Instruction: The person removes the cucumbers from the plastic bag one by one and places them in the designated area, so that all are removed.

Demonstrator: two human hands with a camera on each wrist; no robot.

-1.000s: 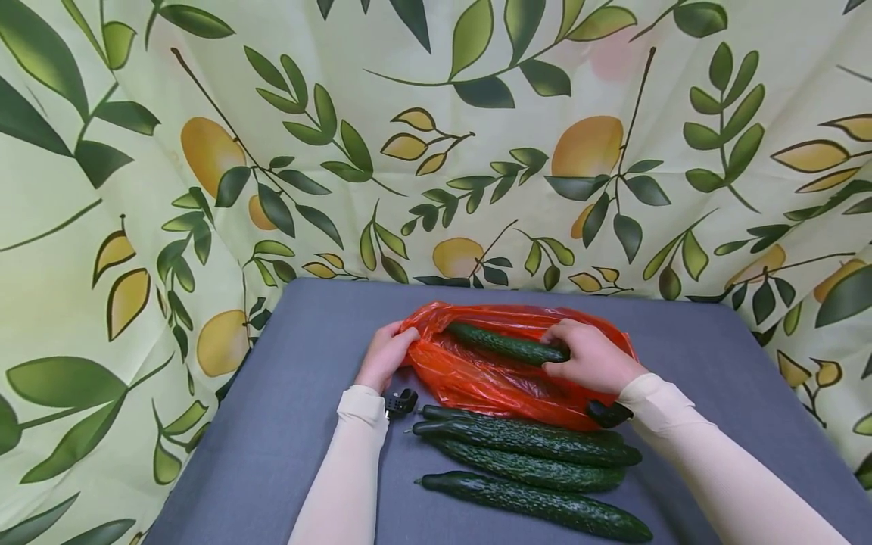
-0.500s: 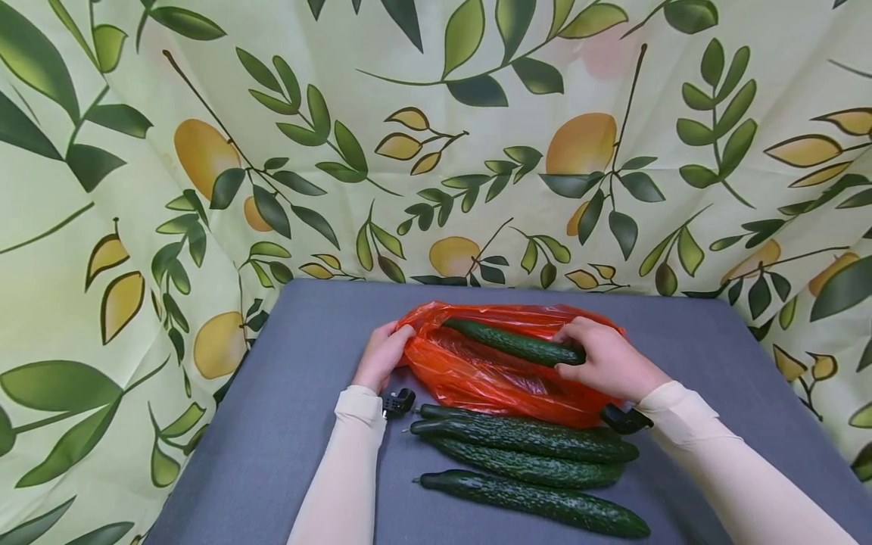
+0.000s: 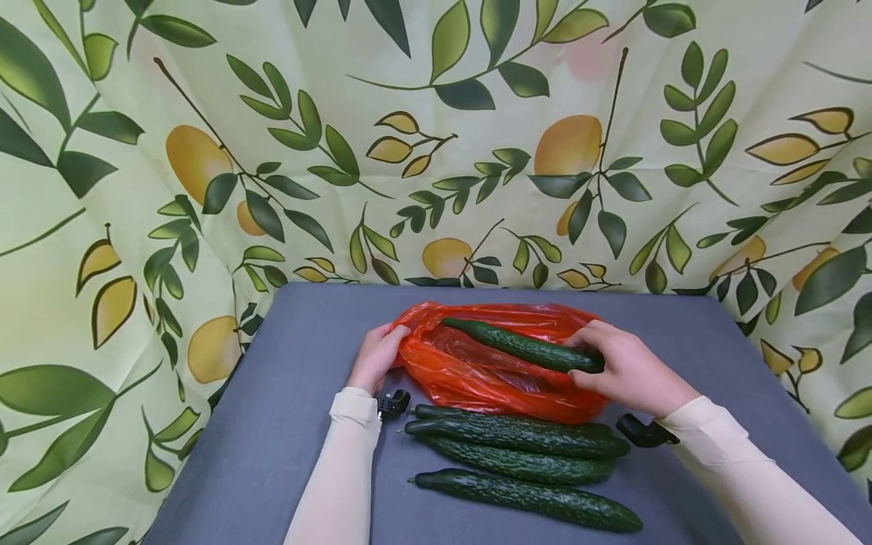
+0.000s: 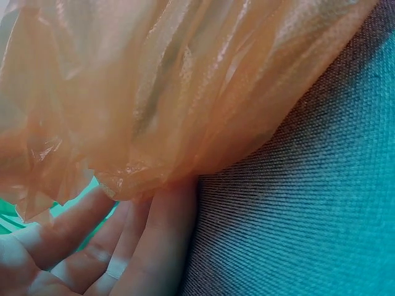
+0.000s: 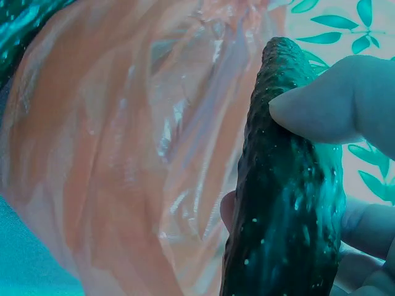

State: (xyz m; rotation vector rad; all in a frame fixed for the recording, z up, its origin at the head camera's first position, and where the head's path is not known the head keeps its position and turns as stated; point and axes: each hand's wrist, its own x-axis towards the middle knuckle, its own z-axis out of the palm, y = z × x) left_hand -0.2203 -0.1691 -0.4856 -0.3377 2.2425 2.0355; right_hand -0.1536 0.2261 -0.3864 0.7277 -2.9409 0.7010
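A red plastic bag lies on its side across the table with its mouth spread. My left hand pinches the bag's left edge; in the left wrist view the fingers go up under the thin film. A dark green cucumber lies over the bag's opening, its left tip near the bag's gathered left part. My right hand grips its right end. Close up in the right wrist view, the thumb presses one side of the cucumber and other fingers wrap the far side.
Several cucumbers lie side by side in front of the bag, the nearest cucumber slightly apart from the others. They rest on a grey cloth-covered table. A leaf-and-fruit patterned curtain hangs behind and at both sides.
My right hand has moved to the right, drawing the cucumber with it, so more of its length shows outside the bag. The left hand keeps its hold on the bag.
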